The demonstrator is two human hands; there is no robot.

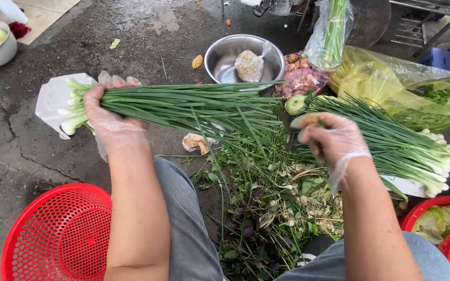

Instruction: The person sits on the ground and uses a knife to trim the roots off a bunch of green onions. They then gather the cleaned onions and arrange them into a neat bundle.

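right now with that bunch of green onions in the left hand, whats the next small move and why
Probably bring the right hand to the bunch of green onions: the left hand grips its white ends, and the leaves fan loose toward the right.

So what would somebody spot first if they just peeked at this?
Probably the long bunch of green onions stretched across the middle, gripped near its white ends by the gloved left hand. Next, the bright red basket at the lower left, and the heap of green trimmings on the ground between the knees, below the right hand.
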